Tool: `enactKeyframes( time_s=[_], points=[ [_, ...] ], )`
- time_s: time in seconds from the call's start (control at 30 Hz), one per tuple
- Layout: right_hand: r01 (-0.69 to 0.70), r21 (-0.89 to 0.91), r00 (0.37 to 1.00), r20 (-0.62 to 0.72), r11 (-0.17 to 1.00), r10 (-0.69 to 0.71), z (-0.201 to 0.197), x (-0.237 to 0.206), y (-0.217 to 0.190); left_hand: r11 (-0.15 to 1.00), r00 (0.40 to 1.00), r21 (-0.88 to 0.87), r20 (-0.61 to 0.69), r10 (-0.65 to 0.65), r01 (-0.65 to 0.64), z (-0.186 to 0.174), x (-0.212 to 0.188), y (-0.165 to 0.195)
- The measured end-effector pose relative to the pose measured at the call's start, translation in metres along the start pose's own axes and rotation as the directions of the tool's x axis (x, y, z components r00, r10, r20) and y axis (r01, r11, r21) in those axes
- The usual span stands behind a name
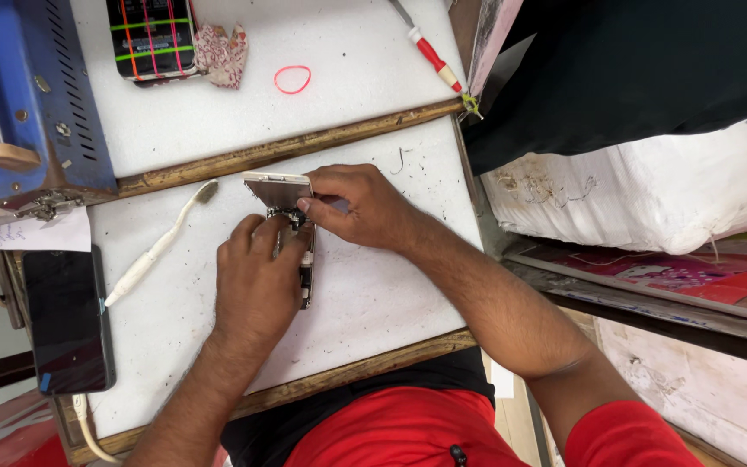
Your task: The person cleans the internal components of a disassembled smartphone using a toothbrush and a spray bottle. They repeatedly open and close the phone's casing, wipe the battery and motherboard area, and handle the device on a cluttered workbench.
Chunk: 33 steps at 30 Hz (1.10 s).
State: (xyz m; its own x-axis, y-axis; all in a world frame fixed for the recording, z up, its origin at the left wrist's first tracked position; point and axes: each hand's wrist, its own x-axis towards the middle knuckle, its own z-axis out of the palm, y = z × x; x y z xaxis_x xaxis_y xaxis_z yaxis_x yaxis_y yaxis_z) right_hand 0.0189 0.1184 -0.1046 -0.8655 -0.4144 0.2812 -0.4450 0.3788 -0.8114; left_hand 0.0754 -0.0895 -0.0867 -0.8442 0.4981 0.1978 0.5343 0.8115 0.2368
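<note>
- White, scuffed work board with wooden edging lay under both hands; an opened phone sat near its centre, just below the wooden strip dividing it from the upper board.
- The phone's pale gold panel stood lifted at the top end, while the body with exposed dark parts ran down beneath the left hand.
- Left hand rested flat over the phone body, fingers curled toward the hinge area; it pressed on the body rather than gripping it. Whether the fingertips pinched anything could not be told.
- Right hand came in from the right, thumb and forefinger closed together at the junction of panel and body. What lay between them was too small to tell.
- A white toothbrush lay diagonally on the board, left of the hands and apart from them.
- A dark phone lay face up at the board's left edge, well apart from the work.
- On the upper board: a pink rubber band, a patterned cloth beside a device with bright stripes, and a red-and-white handled tool.
- A blue machine occupied the upper left corner.
</note>
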Motion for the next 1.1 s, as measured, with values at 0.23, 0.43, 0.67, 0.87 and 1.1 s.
enactKeyframes(
  time_s=[0.23, 0.43, 0.67, 0.87, 1.1],
  points=[
    [-0.046, -0.002, 0.999, 0.023, 0.999, 0.046, 0.0, 0.0, 0.001, 0.976, 0.996, -0.197, 0.042, -0.084, 0.09, 0.002, 0.0, -0.009],
    [0.041, 0.015, 0.999, 0.008, 0.999, -0.041, 0.0, 0.002, 0.002, 0.989, 0.999, -0.145, 0.02, -0.039, 0.042, 0.007, -0.002, -0.012],
    [0.001, -0.013, 1.0, 0.024, 1.0, 0.0, 0.001, 0.002, 0.003, 0.998, 0.999, 0.068, -0.031, -0.016, 0.018, 0.008, -0.003, 0.008],
    [-0.008, -0.021, 1.0, 0.003, 1.0, 0.008, -0.001, 0.003, -0.001, 0.97, 0.998, 0.241, -0.051, 0.042, -0.028, -0.001, 0.004, 0.021],
    [-0.003, -0.061, 1.0, -0.009, 0.998, 0.003, 0.001, 0.001, -0.006, 0.992, 0.998, 0.127, -0.054, 0.032, -0.025, -0.011, 0.01, 0.015]
  ],
)
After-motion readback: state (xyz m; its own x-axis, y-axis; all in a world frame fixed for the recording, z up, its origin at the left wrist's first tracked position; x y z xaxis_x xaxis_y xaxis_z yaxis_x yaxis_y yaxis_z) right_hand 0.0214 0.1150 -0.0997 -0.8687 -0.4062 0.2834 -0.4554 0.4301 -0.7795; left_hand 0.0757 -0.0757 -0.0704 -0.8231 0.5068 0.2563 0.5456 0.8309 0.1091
